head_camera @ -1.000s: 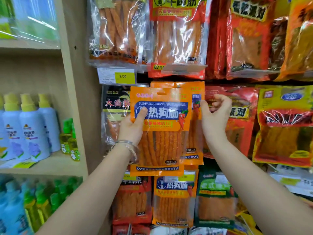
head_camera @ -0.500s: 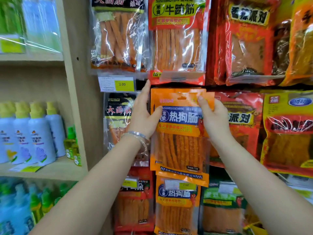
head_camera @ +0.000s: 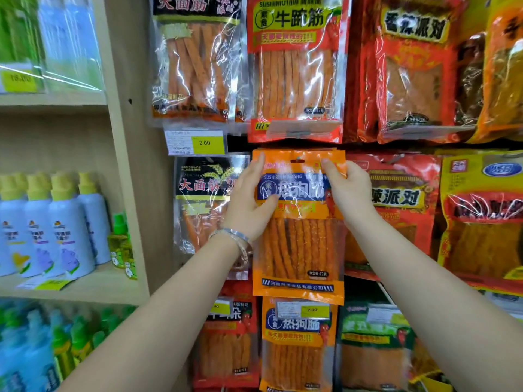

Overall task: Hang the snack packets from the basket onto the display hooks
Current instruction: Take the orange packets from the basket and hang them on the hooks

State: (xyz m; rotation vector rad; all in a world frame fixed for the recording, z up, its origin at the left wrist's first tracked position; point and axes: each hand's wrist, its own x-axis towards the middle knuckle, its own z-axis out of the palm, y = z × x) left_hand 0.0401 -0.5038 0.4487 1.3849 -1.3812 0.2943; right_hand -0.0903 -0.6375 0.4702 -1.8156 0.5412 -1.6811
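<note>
1. Orange snack packet [head_camera: 300,239] at display centre, upright, long axis 12-to-6, hang slot at 12, printed face outward.
2. Left hand [head_camera: 249,202] pinches the packet's upper left edge, thumb on front, fingers pointing to 12.
3. Right hand [head_camera: 349,190] pinches the upper right corner, forearm entering from 4.
4. Price tag [head_camera: 195,142] at 10 of packet.

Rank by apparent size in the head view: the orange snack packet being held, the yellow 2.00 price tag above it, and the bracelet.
1. Orange snack packet, largest by far.
2. Yellow 2.00 price tag.
3. Bracelet, similar in extent to the tag and nearer the camera, so their order is unsure.
</note>
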